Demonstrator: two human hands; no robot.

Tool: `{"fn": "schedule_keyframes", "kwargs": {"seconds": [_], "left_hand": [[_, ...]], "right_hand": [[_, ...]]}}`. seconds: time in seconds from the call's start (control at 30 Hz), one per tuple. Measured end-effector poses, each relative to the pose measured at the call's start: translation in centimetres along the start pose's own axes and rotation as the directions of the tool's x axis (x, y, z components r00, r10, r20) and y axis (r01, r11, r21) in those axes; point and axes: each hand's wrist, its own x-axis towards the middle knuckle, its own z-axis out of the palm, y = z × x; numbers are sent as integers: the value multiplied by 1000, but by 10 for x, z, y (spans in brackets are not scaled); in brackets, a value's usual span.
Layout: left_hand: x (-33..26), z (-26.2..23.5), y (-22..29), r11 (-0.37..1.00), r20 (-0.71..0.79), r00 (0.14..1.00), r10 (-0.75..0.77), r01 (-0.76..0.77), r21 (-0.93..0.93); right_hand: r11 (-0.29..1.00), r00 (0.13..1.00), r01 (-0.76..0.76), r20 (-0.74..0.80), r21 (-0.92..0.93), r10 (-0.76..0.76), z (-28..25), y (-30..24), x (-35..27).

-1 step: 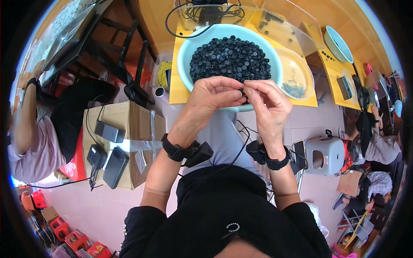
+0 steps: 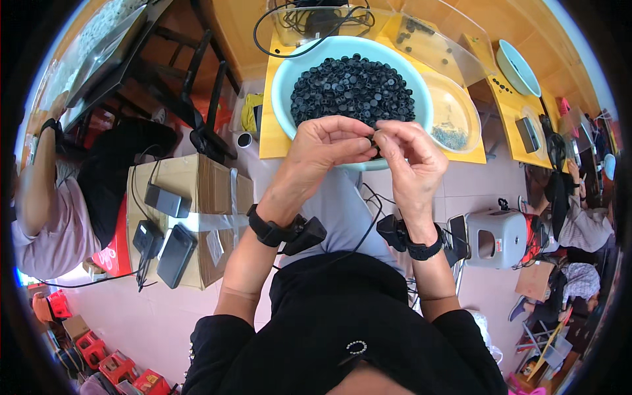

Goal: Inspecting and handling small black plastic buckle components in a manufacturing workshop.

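My left hand (image 2: 332,145) and my right hand (image 2: 411,153) meet above the near rim of a light blue basin (image 2: 282,99). Between the fingertips of both hands is a small black cap-like piece (image 2: 376,139), mostly covered by the fingers. Thumb and index finger are pinched on each side. Behind the hands, the basin holds a heap of small round black plastic caps (image 2: 355,89). To the right of the basin, a clear shallow tray (image 2: 464,99) contains a pile of tiny pale metallic-looking bits (image 2: 450,137), too small to name.
The basin stands on a yellow table (image 2: 271,141) with a black cable (image 2: 257,39) behind it. On the left is a cardboard box (image 2: 214,197) carrying black electronic devices. A grey stool (image 2: 497,240) stands on the right. Other people sit at both sides.
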Motion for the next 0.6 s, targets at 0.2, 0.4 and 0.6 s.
{"fn": "schedule_keyframes", "kwargs": {"seconds": [0.2,0.4,0.6], "left_hand": [[-5,4,-4,1000,-29,1000,-11,10,-27],[-8,8,-11,997,-35,998,46,-48,-68],[-9,5,-13,993,-59,994,86,-91,-77]], "right_hand": [[997,997,-20,-68,71,24,0,1,-4],[999,995,52,-84,11,-50,0,2,-8],[988,990,142,-11,-68,-143,1,1,-10]]}}
